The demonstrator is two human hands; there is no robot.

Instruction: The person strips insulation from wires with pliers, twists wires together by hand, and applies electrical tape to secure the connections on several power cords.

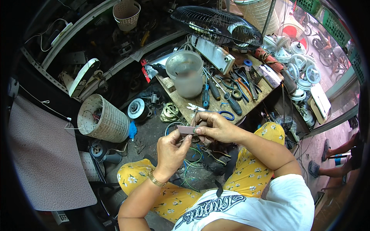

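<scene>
Between my two hands is a small flat rectangular piece (185,130), pinkish grey, with a dark bit at its left end. My left hand (171,148) pinches it from below left, thumb and fingers closed. My right hand (214,126) is closed on its right end. A thin dark rod stands up by the right fingertips; I cannot tell whether it is held. Just beyond, on the wooden bench (185,104), lie scissors with blue handles (225,114), blue screwdrivers (233,104) and a roll of tape (236,94).
On the bench stand a cloudy plastic bucket (185,75), pliers (243,85) and a black fan guard (216,27). White plastic parts (302,67) pile up at right. A perforated basket (104,119), a motor (137,109) and loose wires (190,169) are on the floor. Another person's feet (314,168) show at right.
</scene>
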